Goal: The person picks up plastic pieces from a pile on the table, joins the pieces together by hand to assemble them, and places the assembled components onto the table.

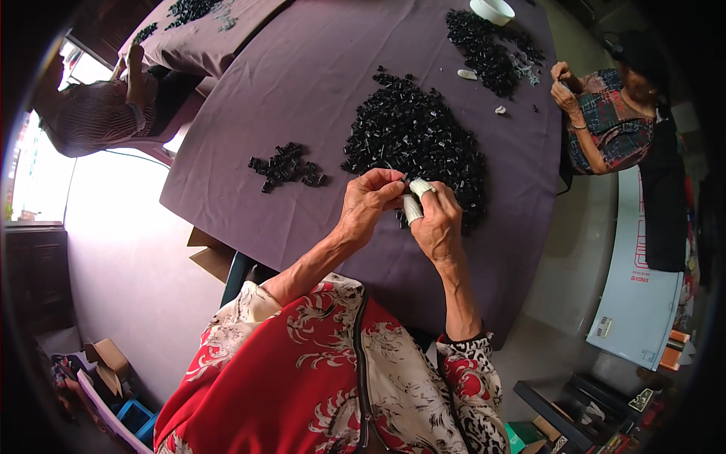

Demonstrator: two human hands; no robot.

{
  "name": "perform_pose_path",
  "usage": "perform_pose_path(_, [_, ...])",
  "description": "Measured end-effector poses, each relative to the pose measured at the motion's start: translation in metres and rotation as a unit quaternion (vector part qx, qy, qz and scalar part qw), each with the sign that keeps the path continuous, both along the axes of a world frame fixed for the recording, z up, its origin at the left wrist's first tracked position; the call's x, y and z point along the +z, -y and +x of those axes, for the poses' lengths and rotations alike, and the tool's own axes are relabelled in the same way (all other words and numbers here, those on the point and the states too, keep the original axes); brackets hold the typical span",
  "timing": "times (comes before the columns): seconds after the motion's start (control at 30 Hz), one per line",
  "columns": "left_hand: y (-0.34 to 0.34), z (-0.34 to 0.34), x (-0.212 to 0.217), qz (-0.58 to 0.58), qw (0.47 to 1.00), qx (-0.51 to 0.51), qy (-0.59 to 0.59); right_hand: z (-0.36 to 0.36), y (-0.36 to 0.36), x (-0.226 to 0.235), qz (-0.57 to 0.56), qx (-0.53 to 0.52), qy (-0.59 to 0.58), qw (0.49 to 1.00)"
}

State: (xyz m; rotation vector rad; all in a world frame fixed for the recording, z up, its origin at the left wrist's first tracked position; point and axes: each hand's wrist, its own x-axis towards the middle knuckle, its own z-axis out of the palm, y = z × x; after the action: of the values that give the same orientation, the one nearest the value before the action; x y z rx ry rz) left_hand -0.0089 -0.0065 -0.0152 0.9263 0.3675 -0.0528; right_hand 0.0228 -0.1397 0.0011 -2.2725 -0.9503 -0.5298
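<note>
My left hand (367, 204) is closed in a pinch on a small black plastic part (404, 181), mostly hidden by the fingers. Close against it, my right hand (437, 227) has thumb and forefinger bent in toward the same part. White coverings (421, 187) wrap those two fingertips; whatever they grip is too small to make out. Both hands are over the near edge of a large heap of small black plastic parts (416, 132). To the left lies a smaller group of the same black parts (285, 166).
A purple-brown cloth covers the table (227, 113). Farther right are another black heap (488, 57), grey scraps (525, 68), a white bowl (492, 10) and loose white pieces (467, 74). One person (612, 113) sits at right, another (106, 110) at a second table, left.
</note>
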Motion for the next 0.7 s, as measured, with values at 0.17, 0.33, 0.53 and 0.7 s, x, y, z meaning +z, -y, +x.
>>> perform_pose_path(0.17, [0.001,-0.001,0.003,-0.001,1.000,-0.018,0.013,0.001,0.005,-0.003,0.004,0.001,-0.030,1.000])
perform_pose_path(0.33, [0.003,-0.002,0.017,0.045,0.997,-0.056,0.034,0.005,0.015,0.008,0.349,-0.010,-0.449,0.823])
perform_pose_path(0.53, [0.012,-0.003,0.016,0.141,0.986,-0.081,0.049,0.008,0.016,-0.001,0.478,0.002,-0.491,0.728])
perform_pose_path(0.7, [0.013,-0.002,0.020,0.161,0.982,-0.077,0.065,0.005,0.019,-0.001,0.424,-0.004,-0.469,0.774])
